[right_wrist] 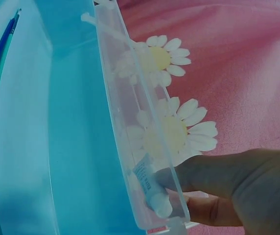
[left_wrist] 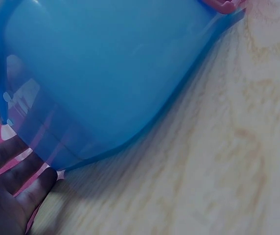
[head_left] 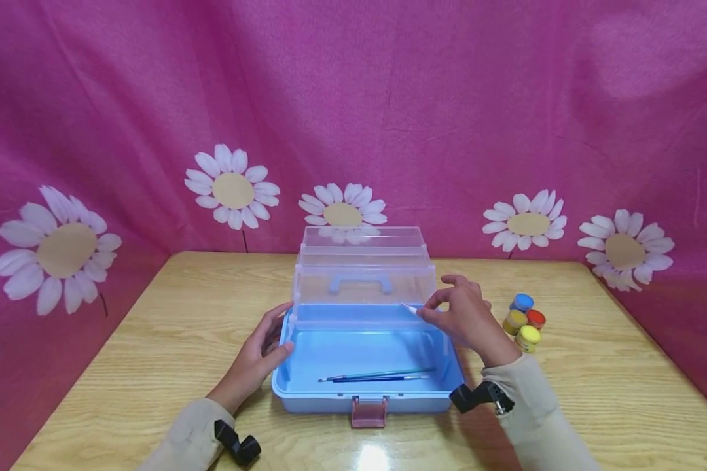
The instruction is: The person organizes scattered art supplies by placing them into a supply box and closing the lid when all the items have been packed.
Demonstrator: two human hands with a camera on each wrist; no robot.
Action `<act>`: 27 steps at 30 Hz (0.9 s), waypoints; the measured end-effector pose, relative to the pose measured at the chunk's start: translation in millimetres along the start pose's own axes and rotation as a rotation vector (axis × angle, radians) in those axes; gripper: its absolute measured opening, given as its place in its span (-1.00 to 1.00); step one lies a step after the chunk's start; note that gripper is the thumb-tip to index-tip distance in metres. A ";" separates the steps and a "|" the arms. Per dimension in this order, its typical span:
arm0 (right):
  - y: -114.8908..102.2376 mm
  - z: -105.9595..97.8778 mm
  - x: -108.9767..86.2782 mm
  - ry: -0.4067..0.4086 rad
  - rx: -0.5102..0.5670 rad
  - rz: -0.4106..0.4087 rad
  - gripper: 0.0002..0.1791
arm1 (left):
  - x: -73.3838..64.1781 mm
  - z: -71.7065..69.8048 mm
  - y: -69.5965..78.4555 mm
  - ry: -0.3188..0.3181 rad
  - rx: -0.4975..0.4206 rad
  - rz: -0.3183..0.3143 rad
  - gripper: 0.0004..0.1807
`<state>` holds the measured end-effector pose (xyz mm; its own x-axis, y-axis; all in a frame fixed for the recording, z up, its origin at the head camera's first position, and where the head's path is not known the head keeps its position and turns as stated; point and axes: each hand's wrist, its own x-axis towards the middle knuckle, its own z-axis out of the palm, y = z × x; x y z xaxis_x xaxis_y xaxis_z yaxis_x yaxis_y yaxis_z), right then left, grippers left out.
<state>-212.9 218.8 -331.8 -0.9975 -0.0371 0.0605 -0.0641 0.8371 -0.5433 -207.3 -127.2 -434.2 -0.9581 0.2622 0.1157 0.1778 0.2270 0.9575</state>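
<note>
A light blue plastic box sits on the table with its clear lid raised at the back and a pink latch in front. Two thin paintbrushes, teal and dark blue, lie inside near the front wall. My left hand grips the box's left side, thumb at the rim and fingers toward the back corner. Over the box's back right part, my right hand pinches a small white tube. In the right wrist view the tube shows printed lettering and overlaps the clear plastic.
Several small paint pots with blue, red, yellow and ochre colours stand right of the box, among them a red one and a yellow one. Behind the wooden table hangs a magenta cloth with daisies.
</note>
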 end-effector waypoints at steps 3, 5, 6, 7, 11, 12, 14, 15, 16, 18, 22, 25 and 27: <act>0.0 -0.2 0.2 -0.006 0.003 0.017 -0.83 | 0.1 0.1 0.0 -0.001 0.002 0.002 -0.33; -0.3 -0.3 0.2 -0.007 0.007 0.023 -0.83 | 0.1 0.0 0.1 -0.004 0.002 0.007 -0.33; -0.3 -0.4 0.3 -0.008 0.007 0.022 -0.84 | 0.0 0.1 0.4 -0.006 0.002 0.010 -0.33; -0.4 -0.5 0.2 -0.007 0.008 0.022 -0.84 | 0.0 0.1 0.7 -0.006 0.001 0.014 -0.33; -0.2 -0.9 0.2 -0.008 0.005 0.019 -0.83 | -0.1 0.5 1.8 -0.006 0.001 0.021 -0.33; -0.1 -0.9 0.3 -0.009 0.005 0.021 -0.83 | -0.1 0.6 2.1 -0.006 0.002 0.021 -0.33; -0.1 -1.2 0.5 -0.010 0.007 0.024 -0.82 | 0.0 0.6 1.9 -0.007 0.003 0.019 -0.33; 0.0 -1.2 0.7 -0.010 0.007 0.026 -0.82 | 0.1 0.5 1.7 -0.006 0.004 0.017 -0.33; 0.1 -1.1 0.8 -0.011 0.009 0.029 -0.82 | 0.1 0.5 1.4 -0.007 0.004 0.013 -0.33; 0.3 -0.9 0.6 -0.010 0.007 0.029 -0.81 | -0.2 0.7 0.9 -0.007 0.005 0.007 -0.33; 0.9 -1.2 -0.5 -0.008 0.002 0.026 -0.81 | -1.0 0.9 -0.6 -0.007 0.005 -0.002 -0.33; 2.5 -4.5 -1.2 0.010 -0.007 0.006 -0.81 | -1.3 0.6 -1.0 -0.007 0.004 0.000 -0.33; 3.7 -8.4 -1.5 0.030 -0.013 -0.014 -0.81 | -1.0 0.2 -0.5 -0.006 0.002 0.008 -0.33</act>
<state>-211.5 226.5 -326.9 -0.9952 -0.0325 0.0928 -0.0771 0.8436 -0.5313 -206.4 -127.4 -434.8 -0.9554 0.2691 0.1214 0.1853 0.2264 0.9562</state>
